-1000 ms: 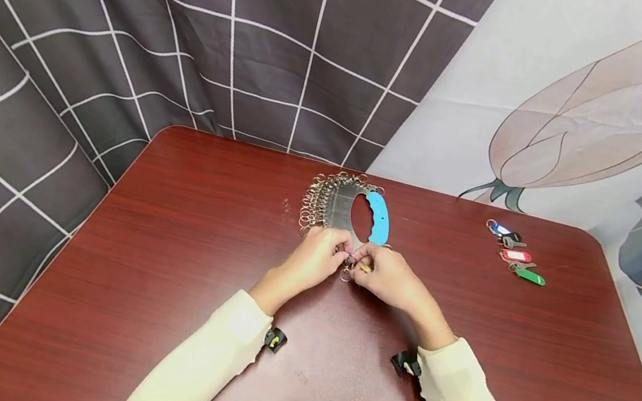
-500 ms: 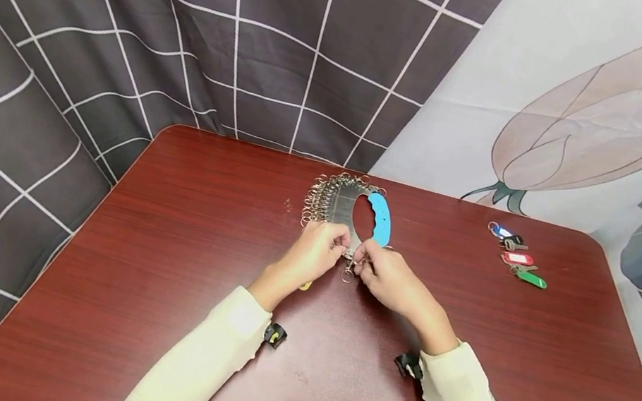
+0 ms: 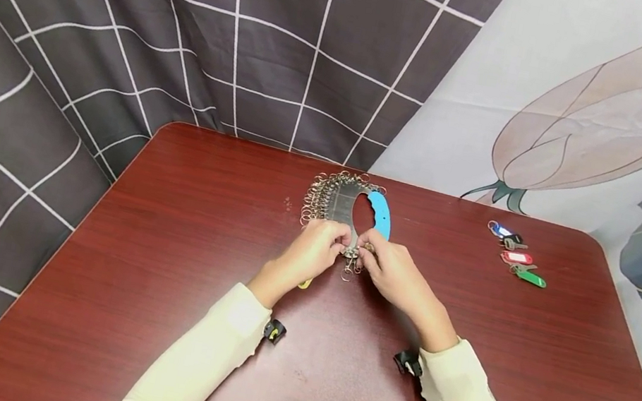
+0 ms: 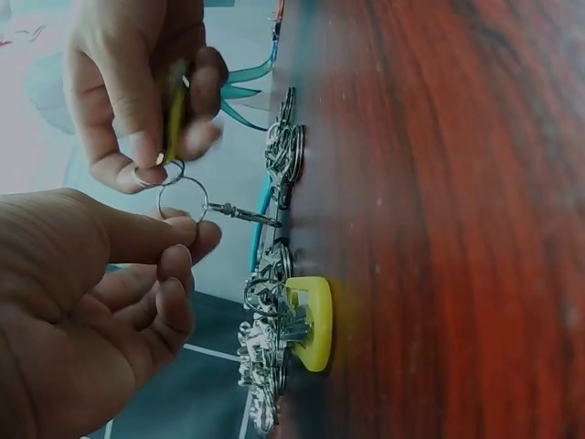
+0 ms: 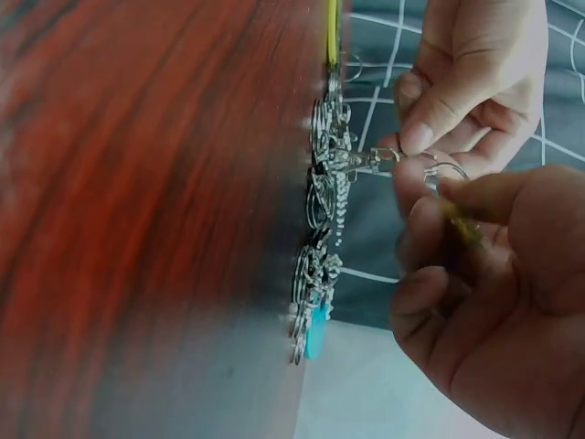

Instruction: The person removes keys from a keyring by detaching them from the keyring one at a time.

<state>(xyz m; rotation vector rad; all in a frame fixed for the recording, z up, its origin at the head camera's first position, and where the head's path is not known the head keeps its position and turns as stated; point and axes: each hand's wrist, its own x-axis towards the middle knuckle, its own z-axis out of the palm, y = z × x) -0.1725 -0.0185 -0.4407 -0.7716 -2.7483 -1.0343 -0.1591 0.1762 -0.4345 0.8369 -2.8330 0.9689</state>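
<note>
My left hand [image 3: 319,247] pinches a split key ring [image 4: 207,194] between thumb and fingertip. A metal swivel clasp [image 4: 242,214] joins that ring to the cluster of rings below. My right hand [image 3: 393,267] grips a thin yellow key tag [image 4: 175,119], whose small ring meets the split ring; whether they interlock cannot be told. Both hands are over the front end of a curved metal plate [image 3: 342,206] with a blue handle [image 3: 383,219] and many rings [image 3: 313,203] along its edge. Another yellow piece [image 4: 317,325] lies on the table among the rings.
The dark red wooden table [image 3: 195,221] spreads around the hands. At the right lie keys with a blue tag [image 3: 504,231], a red tag [image 3: 518,258] and a green tag [image 3: 532,279]. A grey checked curtain [image 3: 268,62] hangs behind the table.
A yellow piece by my right fingers is no longer visible there in the head view; one now shows beneath my left wrist. My right fingers have shifted slightly up along the plate's front end.
</note>
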